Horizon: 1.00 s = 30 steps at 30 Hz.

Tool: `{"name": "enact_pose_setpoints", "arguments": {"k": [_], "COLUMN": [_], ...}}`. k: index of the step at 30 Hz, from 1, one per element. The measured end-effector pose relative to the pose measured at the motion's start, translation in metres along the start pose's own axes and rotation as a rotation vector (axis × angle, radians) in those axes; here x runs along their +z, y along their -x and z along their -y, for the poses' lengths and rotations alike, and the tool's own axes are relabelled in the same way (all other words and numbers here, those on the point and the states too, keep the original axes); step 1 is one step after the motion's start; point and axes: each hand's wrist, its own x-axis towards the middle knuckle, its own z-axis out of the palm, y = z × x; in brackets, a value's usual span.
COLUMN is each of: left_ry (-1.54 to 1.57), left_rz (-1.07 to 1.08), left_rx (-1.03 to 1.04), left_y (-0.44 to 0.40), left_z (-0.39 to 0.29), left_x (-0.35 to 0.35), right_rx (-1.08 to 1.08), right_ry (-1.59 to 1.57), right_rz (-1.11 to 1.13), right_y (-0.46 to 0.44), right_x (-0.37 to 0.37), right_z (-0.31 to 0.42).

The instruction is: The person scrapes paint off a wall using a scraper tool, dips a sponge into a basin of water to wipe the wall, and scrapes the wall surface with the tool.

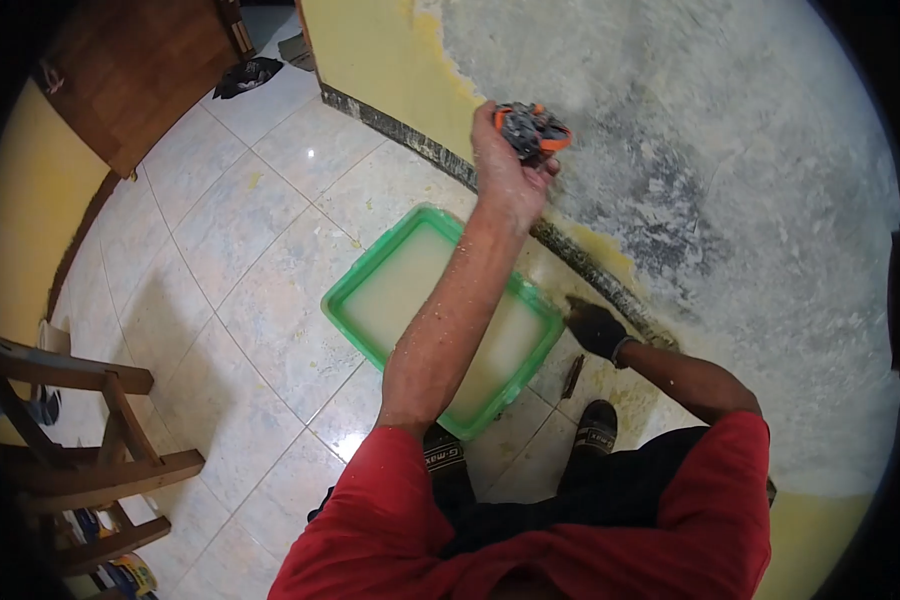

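My left hand (pixel 511 178) is bare and raised in front of the wall, its fingers closed around a crumpled grey cloth (pixel 532 132) with orange edges. The cloth is wadded up, and its exact kind is unclear. Lower on the right, my right hand (pixel 598 332) wears a dark glove and hangs beside the corner of a green tub (pixel 355 345). The fingers of the glove are too dark to make out. Cloudy, whitish water (pixel 395 280) fills the tub, which sits on the floor partly under my left forearm.
The wall (pixel 770 230) is patchy, with grey scraped areas and yellow paint at its edges. A dark baseboard (pixel 400 136) runs along it. White floor tiles (pixel 260 330) carry scattered flakes. A wooden stool (pixel 100 465) stands left; a black bag (pixel 247 77) lies near the doorway.
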Motion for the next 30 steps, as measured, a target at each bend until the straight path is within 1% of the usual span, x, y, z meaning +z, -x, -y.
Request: {"name": "enact_pose_setpoints", "arguments": {"k": [1,3,5,6,8,9,10,11,12,13,14,16,17,18,20,22,23,24,25,26,27,28,30], "left_ry": [-0.005,-0.026,-0.047,-0.068,-0.167,-0.213,-0.235,-0.359,-0.482,-0.660,-0.756,-0.916,-0.926,-1.124,-1.337,-1.722,-1.788,-1.796,-1.833,-1.868,-1.924,-1.921,-1.930], "left_rz": [-0.015,-0.002,-0.006,-0.003,-0.064,-0.037,-0.027,-0.049,-0.074,-0.087,-0.168,-0.239,-0.229,-0.121,0.014,0.145,0.194,0.208,0.210,0.212,0.245,0.259,0.131], "left_rx": [0.019,0.008,0.006,-0.011,0.038,0.000,-0.017,0.000,0.021,0.060,0.088,0.347,0.342,0.424,0.483,0.870,0.669,0.652,0.617,0.585,0.649,0.645,0.528], "left_y": [0.001,0.000,-0.005,-0.004,-0.001,-0.003,-0.008,-0.014,-0.019,-0.025,-0.031,-0.045,-0.046,-0.041,-0.031,-0.013,-0.003,-0.001,-0.003,-0.007,-0.014,-0.021,-0.037], "left_z": [0.000,0.002,0.005,0.007,0.016,0.019,0.025,0.033,0.040,0.050,0.061,0.096,0.111,0.127,0.157,0.176,0.179,0.184,0.189,0.193,0.195,0.197,0.201], "left_x": [-0.001,-0.003,-0.002,0.000,0.007,0.005,0.002,-0.005,-0.015,-0.025,-0.036,-0.069,-0.082,-0.097,-0.105,-0.097,-0.089,-0.089,-0.088,-0.085,-0.086,-0.087,-0.089], "right_rx": [0.092,0.212,-0.108,-0.096,-0.085,-0.066,0.191,0.438,0.440,0.439,0.437,0.383,0.339,0.301,0.304,0.309,0.287,0.267,0.327,0.334,0.335,0.334,0.327], "right_ry": [-0.067,-0.150,-0.163,-0.182,-0.090,-0.105,-0.558,-1.014,-1.036,-1.152,-1.261,-1.313,-1.388,-1.466,-1.507,-1.555,-1.510,-1.462,-1.380,-1.390,-1.414,-1.434,-1.389], "right_rz": [0.069,0.130,0.098,0.082,-0.167,-0.177,-0.012,0.161,0.147,0.107,0.074,0.070,0.083,0.099,0.080,0.071,0.086,0.100,0.097,0.084,0.064,0.044,0.045], "right_y": [0.000,0.006,0.009,0.003,-0.012,-0.011,-0.009,-0.007,-0.005,-0.006,-0.004,0.001,0.007,0.015,0.022,0.029,0.031,0.033,0.034,0.034,0.036,0.039,0.051], "right_x": [-0.009,-0.020,-0.017,-0.012,-0.001,-0.012,-0.035,-0.056,-0.069,-0.084,-0.093,-0.103,-0.107,-0.108,-0.109,-0.106,-0.108,-0.108,-0.106,-0.108,-0.110,-0.114,-0.126], "right_z": [0.005,0.012,0.009,0.000,-0.032,-0.034,-0.031,-0.026,-0.020,-0.014,-0.013,-0.017,-0.013,-0.009,0.000,0.008,0.009,0.008,0.006,0.005,0.005,0.002,-0.006]}}
